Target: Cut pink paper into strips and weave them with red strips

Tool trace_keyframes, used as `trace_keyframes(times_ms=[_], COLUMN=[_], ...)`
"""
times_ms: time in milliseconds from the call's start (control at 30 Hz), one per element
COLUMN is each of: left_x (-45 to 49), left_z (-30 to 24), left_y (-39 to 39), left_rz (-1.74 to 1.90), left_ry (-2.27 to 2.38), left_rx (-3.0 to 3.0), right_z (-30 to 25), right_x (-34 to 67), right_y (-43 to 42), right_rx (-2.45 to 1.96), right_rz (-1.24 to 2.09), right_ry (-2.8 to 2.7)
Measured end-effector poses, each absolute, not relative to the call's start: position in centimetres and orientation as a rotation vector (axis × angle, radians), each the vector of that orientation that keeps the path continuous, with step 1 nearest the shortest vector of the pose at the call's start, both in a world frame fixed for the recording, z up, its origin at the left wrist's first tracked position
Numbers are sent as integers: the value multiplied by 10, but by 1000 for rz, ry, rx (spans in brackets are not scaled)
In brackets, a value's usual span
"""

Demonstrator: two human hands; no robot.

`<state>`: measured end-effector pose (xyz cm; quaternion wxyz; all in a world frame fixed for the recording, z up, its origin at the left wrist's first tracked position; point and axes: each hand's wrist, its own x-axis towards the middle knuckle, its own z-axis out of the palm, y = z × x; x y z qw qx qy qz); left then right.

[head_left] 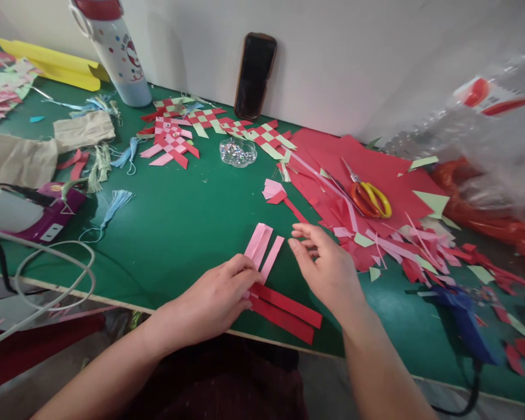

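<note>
My left hand [216,297] rests on the green table [179,221] near its front edge, its fingers pressed down on folded pink paper strips [262,248] and red paper strips [286,312] that cross under it. My right hand [326,262] hovers just right of the pink strips, fingers loosely spread and holding nothing. A small folded pink and red piece [276,192] lies a little beyond the hands.
Red paper sheets with scraps [376,169] and orange-handled scissors [370,195] lie to the right. Woven paper fish [170,143], a dish of googly eyes [238,152], a phone [254,76] and a bottle [118,52] stand at the back. A blue glue gun [464,315] sits right; cables left.
</note>
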<state>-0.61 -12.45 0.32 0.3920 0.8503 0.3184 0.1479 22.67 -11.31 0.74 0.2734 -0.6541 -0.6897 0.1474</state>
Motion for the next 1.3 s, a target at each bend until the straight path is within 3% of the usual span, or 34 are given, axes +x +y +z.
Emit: trace_keyframes(times_ms=[233, 567, 933, 1300], left_x=[-7, -7, -6, -8], left_z=[0, -2, 4, 4], left_y=[-126, -128, -126, -125], left_rz=[400, 432, 461, 477], left_ry=[805, 802, 782, 740], left_rx=[2176, 2181, 2085, 2087], right_z=[22, 11, 48, 14], right_x=[242, 223, 213, 216], right_y=[-151, -191, -178, -105], right_rx=[-1769, -1680, -1567, -1955], right_rz=[239, 345, 1023, 575], right_ry=[-1869, -2214, -1780, -1953])
